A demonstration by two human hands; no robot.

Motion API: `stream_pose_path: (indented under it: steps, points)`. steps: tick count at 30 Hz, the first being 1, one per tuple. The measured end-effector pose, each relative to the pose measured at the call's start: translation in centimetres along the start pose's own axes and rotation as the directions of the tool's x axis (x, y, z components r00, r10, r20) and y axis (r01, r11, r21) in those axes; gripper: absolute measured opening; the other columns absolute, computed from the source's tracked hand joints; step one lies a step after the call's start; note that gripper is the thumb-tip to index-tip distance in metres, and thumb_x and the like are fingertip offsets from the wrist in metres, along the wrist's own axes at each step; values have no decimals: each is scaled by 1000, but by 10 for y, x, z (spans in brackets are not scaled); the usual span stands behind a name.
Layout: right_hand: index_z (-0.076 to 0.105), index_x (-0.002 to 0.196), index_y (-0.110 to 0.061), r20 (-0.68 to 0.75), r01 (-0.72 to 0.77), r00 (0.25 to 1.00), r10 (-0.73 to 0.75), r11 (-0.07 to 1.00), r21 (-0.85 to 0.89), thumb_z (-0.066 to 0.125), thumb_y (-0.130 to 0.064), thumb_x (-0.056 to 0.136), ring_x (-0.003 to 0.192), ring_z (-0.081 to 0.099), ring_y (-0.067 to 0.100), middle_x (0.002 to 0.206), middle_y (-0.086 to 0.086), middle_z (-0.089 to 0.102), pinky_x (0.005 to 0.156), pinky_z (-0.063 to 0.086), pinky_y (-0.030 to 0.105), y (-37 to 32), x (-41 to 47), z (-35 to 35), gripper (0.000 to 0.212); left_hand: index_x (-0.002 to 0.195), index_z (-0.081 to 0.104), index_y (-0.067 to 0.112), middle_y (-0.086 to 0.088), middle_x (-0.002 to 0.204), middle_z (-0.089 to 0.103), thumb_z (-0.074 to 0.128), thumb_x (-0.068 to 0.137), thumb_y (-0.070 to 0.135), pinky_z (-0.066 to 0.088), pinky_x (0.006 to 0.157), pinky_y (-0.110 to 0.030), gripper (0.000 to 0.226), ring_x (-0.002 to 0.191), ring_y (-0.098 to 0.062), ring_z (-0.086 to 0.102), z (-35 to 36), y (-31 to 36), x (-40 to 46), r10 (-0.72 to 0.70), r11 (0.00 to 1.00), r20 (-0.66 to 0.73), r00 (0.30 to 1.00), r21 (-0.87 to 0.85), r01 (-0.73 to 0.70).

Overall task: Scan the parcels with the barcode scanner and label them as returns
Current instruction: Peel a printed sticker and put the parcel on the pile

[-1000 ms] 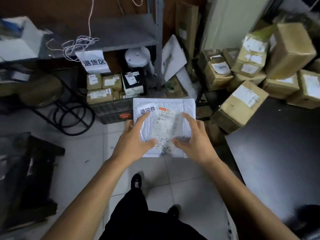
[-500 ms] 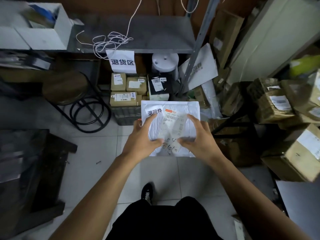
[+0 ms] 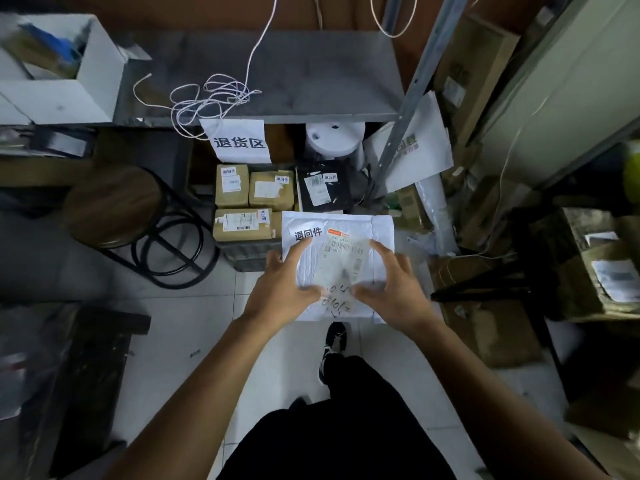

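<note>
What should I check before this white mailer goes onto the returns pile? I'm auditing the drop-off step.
1. Return sticker on the white mailer: ok, at its top left corner.
2. Grip: ok, left hand and right hand both hold it.
3. Shipping label readable: cannot tell, blurred.
4. Right zone: ok, returns sign hangs above the crate.
5. Room on the labelled boxes: cannot tell, the mailer hides part.
6. Scanned: cannot tell, no scanner in view.
</note>
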State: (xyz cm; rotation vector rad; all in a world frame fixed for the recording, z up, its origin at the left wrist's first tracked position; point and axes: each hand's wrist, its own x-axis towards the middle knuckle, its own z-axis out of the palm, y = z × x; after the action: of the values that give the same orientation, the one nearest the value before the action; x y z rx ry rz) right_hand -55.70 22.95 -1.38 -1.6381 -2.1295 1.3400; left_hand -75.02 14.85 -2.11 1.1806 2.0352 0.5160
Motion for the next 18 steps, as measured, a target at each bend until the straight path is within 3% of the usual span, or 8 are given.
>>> stream_pose_path:
  steps: [2, 5, 10, 14, 16, 18]
  points:
    - [23, 151, -36, 41, -8, 999, 8, 1000, 7, 77, -28, 83, 83, 53, 2, 130, -6, 29, 73, 49, 10, -1, 27, -7, 88, 150, 18, 48, -8, 144, 29, 74, 84, 37, 54, 84, -34, 87, 112, -29, 57, -1, 5, 23, -35, 999, 13, 999, 10, 35]
    - [22, 151, -37, 95, -18, 995, 17, 1000, 13, 77, -30, 83, 108, 45, 9, 137, -2, 29, 95, 51, 31, 1, 69, -15, 88, 151, 18, 47, -9, 145, 28, 74, 84, 38, 53, 86, -33, 87, 114, -29, 55, -2, 11, 59, -81, 997, 26, 996, -3, 81]
    - [22, 151, -35, 113, -17, 993, 21, 999, -39, 77, -31, 83, 115, 44, 12, 142, 1, 30, 97, 48, 33, 7, 140, -18, 88, 150, 18, 49, -9, 143, 30, 75, 83, 39, 53, 88, -34, 88, 86, -9, 66, 1, 12, 124, -113, 993, 30, 993, -39, 114]
    - [22, 150, -37, 114, -39, 992, 51, 993, -110, 78, -34, 80, 124, 49, 23, 144, 2, 30, 92, 56, 40, 19, 202, -6, 90, 151, 17, 45, -10, 146, 29, 76, 83, 39, 48, 96, -35, 90, 111, -17, 56, 12, -4, 189, -133, 990, 60, 989, -42, 135]
    - [22, 150, -36, 107, -36, 993, 50, 991, -126, 79, -33, 80, 121, 48, 19, 143, 2, 31, 88, 56, 33, 31, 239, 5, 91, 152, 18, 42, -10, 149, 28, 76, 83, 39, 46, 99, -37, 90, 128, -25, 45, 23, -20, 227, -108, 994, 57, 993, -29, 109]
    - [23, 151, -37, 90, -51, 994, 65, 987, -151, 79, -33, 80, 115, 45, 13, 142, 2, 31, 87, 50, 24, 43, 277, 17, 91, 152, 19, 41, -11, 143, 33, 75, 83, 41, 46, 96, -35, 90, 128, -27, 44, 35, -39, 267, -85, 996, 62, 994, -21, 87]
